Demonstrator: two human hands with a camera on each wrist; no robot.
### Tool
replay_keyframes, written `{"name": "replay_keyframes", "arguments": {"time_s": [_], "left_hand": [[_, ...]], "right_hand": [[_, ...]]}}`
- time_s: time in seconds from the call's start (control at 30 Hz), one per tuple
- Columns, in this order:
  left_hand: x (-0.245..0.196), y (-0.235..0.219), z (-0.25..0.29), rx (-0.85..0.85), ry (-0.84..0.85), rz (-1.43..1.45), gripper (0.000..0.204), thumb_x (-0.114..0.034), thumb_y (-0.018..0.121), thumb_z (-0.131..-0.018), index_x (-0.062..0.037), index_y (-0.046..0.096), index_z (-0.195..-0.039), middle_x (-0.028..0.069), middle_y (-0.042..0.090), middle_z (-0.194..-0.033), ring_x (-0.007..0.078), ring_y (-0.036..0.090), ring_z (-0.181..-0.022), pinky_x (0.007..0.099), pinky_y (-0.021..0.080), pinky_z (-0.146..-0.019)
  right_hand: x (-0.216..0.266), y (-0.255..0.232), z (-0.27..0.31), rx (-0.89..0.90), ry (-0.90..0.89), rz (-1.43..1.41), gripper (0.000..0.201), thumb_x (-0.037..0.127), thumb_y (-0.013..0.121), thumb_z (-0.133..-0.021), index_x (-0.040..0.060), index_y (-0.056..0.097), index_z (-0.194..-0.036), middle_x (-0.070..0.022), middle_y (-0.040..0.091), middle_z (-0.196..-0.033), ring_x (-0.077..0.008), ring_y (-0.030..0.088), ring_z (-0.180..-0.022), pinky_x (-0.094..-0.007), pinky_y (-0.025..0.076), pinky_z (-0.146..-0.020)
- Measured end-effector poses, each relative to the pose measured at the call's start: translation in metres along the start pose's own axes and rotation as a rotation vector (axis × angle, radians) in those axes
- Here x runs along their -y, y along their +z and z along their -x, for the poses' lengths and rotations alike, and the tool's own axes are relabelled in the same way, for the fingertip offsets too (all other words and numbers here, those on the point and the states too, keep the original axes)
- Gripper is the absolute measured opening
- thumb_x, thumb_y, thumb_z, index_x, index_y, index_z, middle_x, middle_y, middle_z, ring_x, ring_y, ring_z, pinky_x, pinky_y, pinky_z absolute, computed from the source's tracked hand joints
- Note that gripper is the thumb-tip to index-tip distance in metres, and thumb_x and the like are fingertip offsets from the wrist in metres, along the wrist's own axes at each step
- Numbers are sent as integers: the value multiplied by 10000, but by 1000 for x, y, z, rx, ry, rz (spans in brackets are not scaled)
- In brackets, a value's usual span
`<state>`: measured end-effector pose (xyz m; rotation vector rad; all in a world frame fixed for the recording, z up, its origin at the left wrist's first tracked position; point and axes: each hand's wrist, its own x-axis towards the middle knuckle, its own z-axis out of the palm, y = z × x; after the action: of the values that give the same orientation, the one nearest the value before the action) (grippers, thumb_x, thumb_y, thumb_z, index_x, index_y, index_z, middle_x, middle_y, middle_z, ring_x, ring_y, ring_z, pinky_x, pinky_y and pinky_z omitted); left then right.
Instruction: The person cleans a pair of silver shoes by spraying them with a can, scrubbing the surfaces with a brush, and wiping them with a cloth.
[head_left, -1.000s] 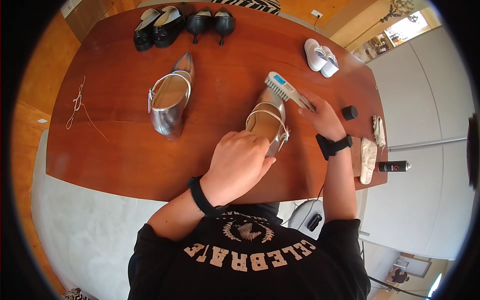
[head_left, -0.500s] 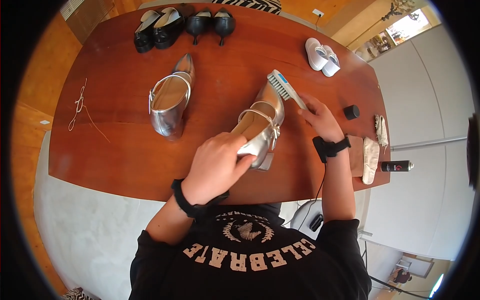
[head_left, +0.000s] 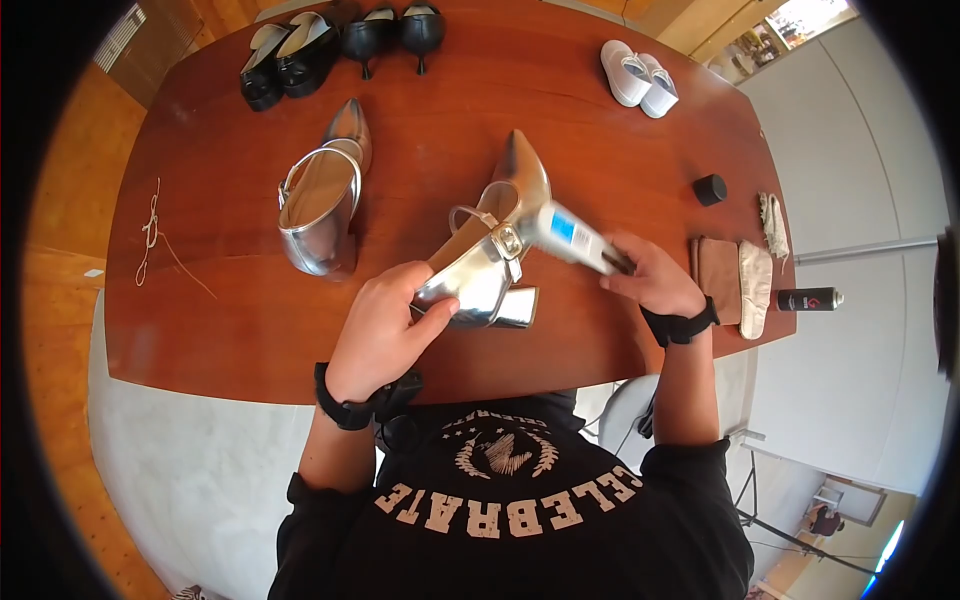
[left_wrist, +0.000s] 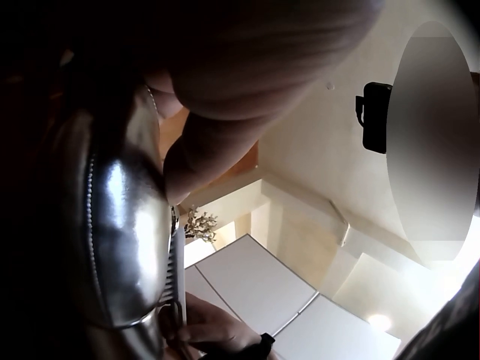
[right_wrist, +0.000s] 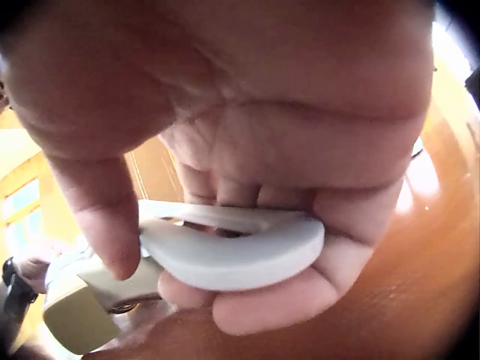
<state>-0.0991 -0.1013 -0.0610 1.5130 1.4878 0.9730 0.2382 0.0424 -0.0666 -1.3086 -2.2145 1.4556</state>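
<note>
Gripping silver shoe (head_left: 478, 285) and brush (head_left: 575, 238), curled hands (head_left: 375, 325) (head_left: 655, 280) have white shoes (head_left: 638, 80), black cap (head_left: 710, 190) beyond.

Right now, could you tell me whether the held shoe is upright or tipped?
Tipped: the held silver shoe leans over, its buckle facing up and its heel sticking out sideways.

Red-brown wooden table (head_left: 430, 368), pale string (head_left: 152, 235) well left of left hand (head_left: 375, 335), silver shoe (head_left: 325, 240) upright beyond same hand, black loafers (head_left: 305, 60) and black heels (head_left: 368, 40) farther off, white shoes (head_left: 630, 80) beyond right hand (head_left: 658, 280), black cylinder (head_left: 710, 190), brown cloth (head_left: 715, 278), cream cloths (head_left: 755, 290) to its right.
</note>
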Motion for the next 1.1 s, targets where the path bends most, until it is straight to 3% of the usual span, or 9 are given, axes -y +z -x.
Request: {"name": "replay_keyframes", "arguments": {"time_s": [0.07, 0.17, 0.27, 0.37, 0.57, 0.77, 0.9, 1.0, 1.1], "left_hand": [[4, 0, 1, -13, 5, -3, 257, -169, 726, -904, 65, 630, -950, 207, 626, -833, 356, 642, -706, 405, 525, -610], [3, -2, 1, 27, -30, -83, 236, -149, 719, -918, 59, 660, -1014, 160, 667, -854, 247, 658, -734, 346, 514, -642], [0, -2, 1, 28, -38, -71, 236, -154, 718, -921, 59, 658, -1003, 161, 665, -849, 247, 659, -736, 346, 514, -637], [-2, 0, 2, 14, -43, -62, 230, -153, 717, -919, 57, 654, -989, 162, 655, -832, 264, 655, -728, 350, 515, -636], [-12, 6, -1, -9, 62, -168, 238, -162, 719, -911, 46, 659, -1010, 185, 636, -865, 327, 651, -746, 393, 518, -636], [-26, 21, -7, -64, 224, -279, 266, -157, 748, -869, 31, 656, -1033, 191, 655, -917, 389, 633, -848, 448, 508, -730], [-34, 31, -10, -83, 279, -327, 238, -131, 759, -853, 19, 650, -1001, 182, 660, -905, 393, 632, -854, 459, 502, -728], [-36, 31, -11, -88, 285, -335, 226, -119, 763, -846, 16, 645, -983, 178, 656, -884, 390, 630, -846, 459, 502, -724], [-37, 32, -11, -84, 279, -340, 226, -126, 763, -850, 18, 639, -974, 177, 652, -882, 389, 624, -833, 460, 501, -721]], "right_hand": [[10, 0, 3, 100, -38, 89, 452, 46, 713, -855, -15, 594, -1287, -124, 655, -1036, -219, 613, -956, -336, 488, -895], [2, 0, -11, -67, -13, 89, 448, 54, 713, -849, -16, 601, -1277, -145, 675, -1056, -243, 641, -1018, -348, 489, -925], [0, -1, -16, -108, -16, 63, 461, 67, 709, -852, -13, 602, -1293, -161, 683, -1082, -259, 650, -1052, -345, 484, -955], [-13, 1, -12, 44, -95, 37, 505, 73, 704, -857, -9, 595, -1343, -160, 674, -1127, -248, 636, -1035, -335, 481, -968], [4, -7, -16, -191, -111, 3, 603, 45, 697, -854, 0, 539, -1434, -151, 671, -1198, -219, 633, -1052, -333, 489, -963], [22, -20, -15, -39, -255, 50, 595, 63, 662, -875, 0, 530, -1451, -133, 683, -1124, -198, 621, -931, -319, 508, -894], [32, -25, -34, -127, -116, 196, 546, 98, 643, -879, -9, 570, -1409, -169, 709, -1049, -248, 679, -913, -341, 525, -869], [53, -25, -40, -5, -150, 195, 560, 120, 650, -877, -9, 565, -1415, -203, 713, -1102, -286, 694, -965, -361, 526, -888], [39, -26, -65, -97, -224, 231, 571, 147, 658, -882, -5, 558, -1423, -225, 707, -1148, -305, 688, -987, -383, 523, -905]]}}
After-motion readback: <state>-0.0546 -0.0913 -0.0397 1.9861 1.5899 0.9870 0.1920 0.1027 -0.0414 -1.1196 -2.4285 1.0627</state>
